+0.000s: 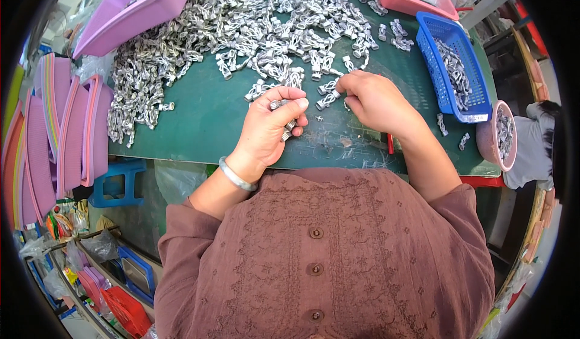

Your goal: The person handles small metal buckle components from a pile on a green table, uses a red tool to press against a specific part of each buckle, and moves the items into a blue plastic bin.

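While the left hand (266,120) clutches several grey clips (290,126), the right hand (379,102) meets loose clips (328,100) on the green table (205,135); whether it pinches one is unclear; lifting singly likely avoids tangles.

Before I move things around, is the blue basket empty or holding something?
Holding something: small silvery pieces lie inside the blue basket, with bare wall showing above them.

The camera sits on the person's head and looks down at the left hand (260,127) and the right hand (382,103). The brown shirt (362,248) is very near, and the green table (202,124) spreads to the far side. It sees very wide (straight things bend near the round, dark rim).
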`<action>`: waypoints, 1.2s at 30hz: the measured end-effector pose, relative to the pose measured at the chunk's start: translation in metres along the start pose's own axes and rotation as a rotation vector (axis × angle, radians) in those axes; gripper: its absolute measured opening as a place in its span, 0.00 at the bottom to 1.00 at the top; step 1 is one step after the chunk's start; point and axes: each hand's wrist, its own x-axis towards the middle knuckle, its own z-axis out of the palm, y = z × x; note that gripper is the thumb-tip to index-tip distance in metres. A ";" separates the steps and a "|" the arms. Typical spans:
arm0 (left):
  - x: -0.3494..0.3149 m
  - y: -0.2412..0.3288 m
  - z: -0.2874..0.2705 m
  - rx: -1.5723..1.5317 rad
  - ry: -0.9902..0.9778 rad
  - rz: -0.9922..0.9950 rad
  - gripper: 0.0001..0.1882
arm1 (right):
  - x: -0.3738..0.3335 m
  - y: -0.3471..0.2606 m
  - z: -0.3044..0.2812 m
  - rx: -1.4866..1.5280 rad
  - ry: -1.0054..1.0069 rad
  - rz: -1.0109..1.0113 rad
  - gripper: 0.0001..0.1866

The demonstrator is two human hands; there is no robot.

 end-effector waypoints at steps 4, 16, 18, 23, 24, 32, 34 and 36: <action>-0.001 0.001 0.002 0.031 0.029 -0.015 0.05 | 0.003 -0.004 0.000 -0.032 -0.039 -0.010 0.04; -0.006 0.000 0.005 0.173 0.073 -0.006 0.10 | 0.004 -0.002 0.008 -0.018 -0.070 -0.057 0.06; -0.006 0.000 0.005 0.179 0.065 -0.008 0.11 | 0.003 0.001 0.013 -0.066 -0.027 -0.111 0.07; -0.007 0.000 0.005 0.197 0.057 -0.004 0.13 | 0.003 0.000 0.013 -0.032 -0.001 -0.122 0.08; -0.007 0.000 0.004 0.196 0.059 -0.001 0.13 | 0.003 -0.002 0.013 0.016 0.009 -0.107 0.08; -0.007 0.000 0.006 0.150 0.081 -0.010 0.12 | 0.004 -0.019 0.007 0.371 0.035 -0.026 0.08; -0.006 0.000 0.007 0.127 0.080 -0.011 0.12 | 0.003 -0.020 0.009 0.412 0.054 -0.045 0.08; -0.006 0.000 0.007 0.114 0.072 -0.004 0.12 | 0.002 -0.021 0.009 0.448 0.044 -0.026 0.09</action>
